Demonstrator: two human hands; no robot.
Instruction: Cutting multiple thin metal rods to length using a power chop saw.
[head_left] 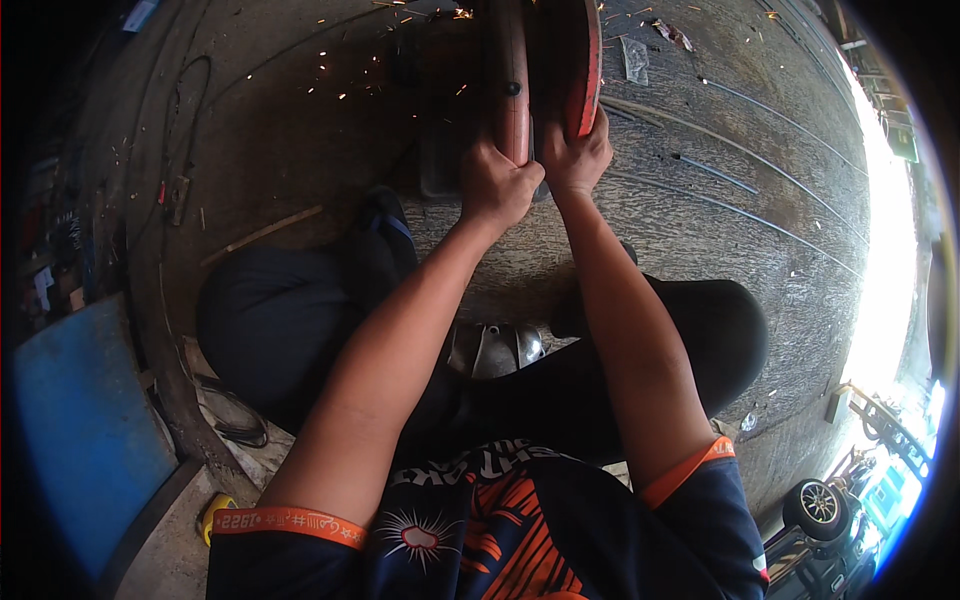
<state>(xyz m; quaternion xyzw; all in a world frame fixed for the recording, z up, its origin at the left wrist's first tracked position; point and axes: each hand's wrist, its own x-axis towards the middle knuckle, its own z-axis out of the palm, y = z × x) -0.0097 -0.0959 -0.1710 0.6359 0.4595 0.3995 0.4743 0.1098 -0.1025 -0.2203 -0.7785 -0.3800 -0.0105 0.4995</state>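
Both my arms stretch forward to a red, curved-sided machine at the top edge, which looks like a cut-off saw throwing sparks; most of it is dark or cut off. My left hand point(502, 187) is closed at the near end of its faded red curved part point(513, 115), thumb pointing right. Just to the right, my right hand point(578, 155) grips the lower end of a brighter red curved edge point(590, 80). The fingers of both hands are partly hidden. Beneath the machine sits a dark grey base point(437, 170).
Thin metal rods point(720, 174) lie on the worn board floor at right. A wooden stick point(262, 235) is left of my folded legs. A metal shell-like part point(495, 350) rests between them. A blue panel point(90, 430) stands at left, a wheeled vehicle point(817, 508) at lower right.
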